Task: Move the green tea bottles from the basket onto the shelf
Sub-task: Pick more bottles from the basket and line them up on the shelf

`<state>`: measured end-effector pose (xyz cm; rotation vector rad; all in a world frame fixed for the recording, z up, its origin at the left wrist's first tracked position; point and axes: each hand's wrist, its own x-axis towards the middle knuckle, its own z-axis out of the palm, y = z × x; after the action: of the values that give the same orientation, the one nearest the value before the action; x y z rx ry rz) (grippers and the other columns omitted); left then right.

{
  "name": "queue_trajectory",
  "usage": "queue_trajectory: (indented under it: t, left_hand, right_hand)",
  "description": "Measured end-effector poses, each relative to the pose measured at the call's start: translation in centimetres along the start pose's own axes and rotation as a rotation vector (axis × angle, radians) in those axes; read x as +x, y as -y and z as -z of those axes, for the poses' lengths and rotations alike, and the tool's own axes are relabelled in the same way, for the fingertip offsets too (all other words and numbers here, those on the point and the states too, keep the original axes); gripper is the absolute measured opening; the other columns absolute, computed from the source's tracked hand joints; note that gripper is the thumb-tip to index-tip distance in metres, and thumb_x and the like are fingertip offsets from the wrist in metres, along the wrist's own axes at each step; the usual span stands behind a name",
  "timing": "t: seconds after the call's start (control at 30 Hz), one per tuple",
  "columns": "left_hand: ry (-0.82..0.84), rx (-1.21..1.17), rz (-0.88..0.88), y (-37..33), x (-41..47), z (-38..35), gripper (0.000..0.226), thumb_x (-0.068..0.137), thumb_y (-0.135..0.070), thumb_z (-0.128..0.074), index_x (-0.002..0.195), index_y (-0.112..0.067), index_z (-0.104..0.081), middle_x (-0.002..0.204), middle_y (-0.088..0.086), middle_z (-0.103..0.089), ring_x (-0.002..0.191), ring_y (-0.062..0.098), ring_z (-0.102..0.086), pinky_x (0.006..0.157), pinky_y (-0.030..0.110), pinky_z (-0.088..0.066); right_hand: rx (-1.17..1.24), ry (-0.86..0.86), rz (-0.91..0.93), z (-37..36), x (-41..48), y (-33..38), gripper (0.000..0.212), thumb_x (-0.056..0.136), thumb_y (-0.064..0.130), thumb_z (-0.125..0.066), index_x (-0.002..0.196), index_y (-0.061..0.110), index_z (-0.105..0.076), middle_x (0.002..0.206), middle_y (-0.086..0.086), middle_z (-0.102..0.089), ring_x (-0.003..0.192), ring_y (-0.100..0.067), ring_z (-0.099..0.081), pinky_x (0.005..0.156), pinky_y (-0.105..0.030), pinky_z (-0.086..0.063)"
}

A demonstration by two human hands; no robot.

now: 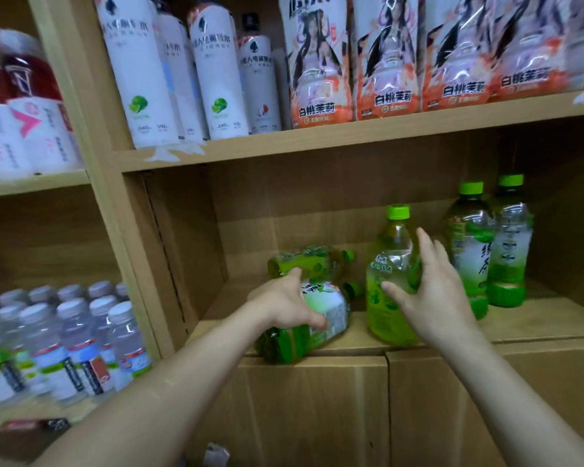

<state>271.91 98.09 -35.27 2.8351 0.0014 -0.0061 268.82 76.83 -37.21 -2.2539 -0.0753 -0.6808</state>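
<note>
the left hand is curled round a lying green tea bottle, with the thumb across its white label and the fingers over its upper side. this bottle lies on its side at the front edge of the compartment floor, towards the left, with its base overhanging the edge a little and its green cap pointing to the back. just behind it, a second lying green tea bottle rests on its side, cap to the right. the right hand is released, with its fingers straight and spread, held at the right side of an upright green tea bottle. the thumb lies in front of its label, and whether the hand touches it cannot be told. that bottle stands near the middle of the front edge. to its right and further back, a further green tea bottle and a last green tea bottle stand upright side by side, touching or nearly so. the floor looks like the tops of two cardboard boxes set side by side. on the shelf board above stand white bottles with lime pictures and orange-labelled bottles. in the next bay to the left are red drinks above and clear water bottles below.
</note>
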Motion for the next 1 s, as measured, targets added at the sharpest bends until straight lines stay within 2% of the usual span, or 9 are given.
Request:
queue_trajectory:
  t: [0.1,0.17,0.27,0.43,0.6,0.73,0.83,0.93,1.0]
  left_hand:
    - [-0.226,-0.125,0.008,1.0,-1.7,-0.6,0.116,0.053,-0.056,-0.076,0.147,-0.029,-0.014,0.132,-0.002,-0.052,0.119,0.022,-0.051,0.098,0.04,-0.045]
    - [-0.39,-0.324,0.016,1.7,-2.4,-1.0,0.119,0.055,-0.051,-0.079,0.149,-0.028,-0.011,0.142,-0.001,-0.04,0.131,0.022,-0.04,0.107,0.044,-0.036]
    - [-0.544,-0.513,0.052,2.9,-2.5,-1.5,0.123,0.058,-0.04,-0.084,0.151,-0.026,-0.003,0.145,0.004,-0.03,0.137,0.023,-0.029,0.113,0.045,-0.028]
    - [-0.696,-0.632,0.009,5.2,-2.9,-2.1,0.121,0.059,-0.028,-0.086,0.145,-0.047,-0.003,0.127,0.003,-0.035,0.128,0.024,-0.038,0.108,0.038,-0.033]
    - [-0.627,-0.349,-0.049,9.0,-3.2,-2.1,0.129,0.061,-0.034,-0.086,0.141,-0.048,0.014,0.13,0.005,-0.033,0.118,0.025,-0.049,0.097,0.035,-0.044]
    - [-0.668,0.013,-0.056,10.0,-3.3,-0.3,0.114,0.07,-0.044,-0.078,0.146,-0.04,0.007,0.146,0.007,-0.021,0.133,0.024,-0.035,0.096,0.036,-0.046]
    - [-0.661,0.224,-0.066,10.1,-3.0,0.0,0.099,0.078,-0.052,-0.067,0.141,-0.049,0.01,0.152,0.01,-0.01,0.14,0.026,-0.024,0.103,0.034,-0.039]
    - [-0.683,0.338,-0.052,10.5,-1.9,0.4,0.096,0.078,-0.056,-0.064,0.142,-0.043,0.006,0.149,0.015,-0.015,0.139,0.028,-0.024,0.108,0.033,-0.032]
    - [-0.709,0.398,-0.066,10.8,-0.8,0.9,0.095,0.077,-0.055,-0.067,0.143,-0.035,-0.002,0.149,0.015,-0.018,0.138,0.029,-0.022,0.11,0.034,-0.029]
  right_hand:
    - [-0.052,-0.184,0.122,-0.1,-2.0,1.0,0.078,0.085,0.026,-0.066,0.148,0.018,-0.021,0.153,-0.012,-0.025,0.139,-0.031,-0.025,0.11,-0.042,-0.029]
    - [0.026,-0.204,0.228,-0.5,-3.0,2.4,0.066,0.086,0.024,-0.063,0.144,0.018,-0.033,0.145,-0.007,-0.039,0.132,-0.026,-0.036,0.105,-0.038,-0.034]
    - [0.19,0.049,0.216,-2.5,-3.3,5.2,0.058,0.089,0.031,-0.058,0.143,0.023,-0.036,0.14,0.0,-0.049,0.128,-0.019,-0.044,0.103,-0.031,-0.036]
    - [0.365,0.385,0.149,-8.4,-2.8,8.7,0.06,0.093,0.023,-0.051,0.147,0.029,-0.025,0.134,-0.003,-0.057,0.123,-0.021,-0.051,0.098,-0.028,-0.04]
    - [0.433,0.5,0.11,-12.4,-1.5,10.2,0.061,0.094,0.014,-0.045,0.148,0.028,-0.019,0.135,-0.005,-0.054,0.116,-0.023,-0.056,0.098,-0.032,-0.043]
    - [0.549,0.528,0.051,-13.8,-0.5,9.7,0.063,0.093,0.014,-0.05,0.145,0.034,-0.021,0.135,-0.005,-0.055,0.118,-0.021,-0.055,0.102,-0.045,-0.044]
    - [0.476,0.506,0.121,-14.4,0.0,9.8,0.07,0.09,0.013,-0.053,0.142,0.045,-0.017,0.123,-0.001,-0.06,0.11,-0.022,-0.06,0.098,-0.043,-0.047]
    - [0.405,0.554,0.197,-14.6,1.7,9.8,0.075,0.09,0.009,-0.051,0.14,0.052,-0.014,0.121,0.0,-0.06,0.108,-0.021,-0.061,0.097,-0.038,-0.049]
    - [0.32,0.566,0.201,-14.7,3.3,9.5,0.071,0.091,0.013,-0.052,0.144,0.046,-0.017,0.128,-0.003,-0.057,0.116,-0.021,-0.056,0.099,-0.032,-0.045]
